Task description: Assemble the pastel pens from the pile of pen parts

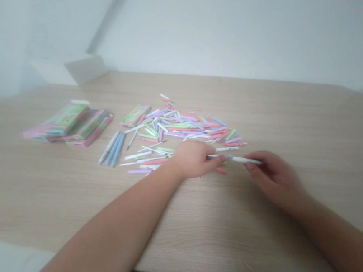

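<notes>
Okay, on the far left of the wooden table (296, 122) sit flat pink and green boxes (65, 124), their writing too blurry to read. Next lie blue pens (113, 149), then a big messy pile of pen pieces (183, 125). Just in front, the left hand (192, 159) pinches a thin white pen (241, 159). The right hand (276, 179) curls narrow by the pen's end, but you cannot tell if it touches. Lots of open table lies to the right, up to the white wall (223, 32).
</notes>
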The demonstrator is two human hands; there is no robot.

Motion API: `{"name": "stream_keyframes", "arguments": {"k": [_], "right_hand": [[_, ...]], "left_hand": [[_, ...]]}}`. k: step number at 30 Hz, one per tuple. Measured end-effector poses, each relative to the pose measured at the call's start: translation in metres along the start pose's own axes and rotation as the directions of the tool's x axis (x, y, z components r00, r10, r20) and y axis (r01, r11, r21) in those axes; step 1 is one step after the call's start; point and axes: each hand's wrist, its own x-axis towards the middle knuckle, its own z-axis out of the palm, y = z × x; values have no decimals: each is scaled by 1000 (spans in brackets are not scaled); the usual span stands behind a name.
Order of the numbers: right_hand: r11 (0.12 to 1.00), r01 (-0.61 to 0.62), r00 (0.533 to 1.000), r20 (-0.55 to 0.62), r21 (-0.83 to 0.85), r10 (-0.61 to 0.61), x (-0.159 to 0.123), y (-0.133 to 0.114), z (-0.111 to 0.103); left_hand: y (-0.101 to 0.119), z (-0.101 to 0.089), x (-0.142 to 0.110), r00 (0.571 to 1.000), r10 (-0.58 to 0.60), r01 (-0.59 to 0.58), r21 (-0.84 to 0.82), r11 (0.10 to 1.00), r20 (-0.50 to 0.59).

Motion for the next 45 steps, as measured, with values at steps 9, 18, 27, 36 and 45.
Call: {"name": "stream_keyframes", "arguments": {"k": [9, 18, 27, 36, 45], "right_hand": [[999, -8, 1000, 23, -36, 8, 1, -3, -1], [999, -6, 999, 51, -52, 8, 3, -2, 4], [996, 44, 997, 69, -80, -39, 1, 3, 4], [998, 32, 987, 157, -51, -24, 1, 2, 15], [999, 8, 986, 167, -41, -1, 1, 3, 14]], "left_hand": [[2, 3, 1, 1000, 2, -2, 47, 999, -10], [4, 5, 1, 1000, 8, -8, 91, 996, 2], [8, 3, 0, 997, 3, -13, 126, 992, 80], [18, 6, -1, 987, -10, -15, 152, 988, 163], [18, 6, -5, 994, 18, -27, 84, 996, 103]]}}
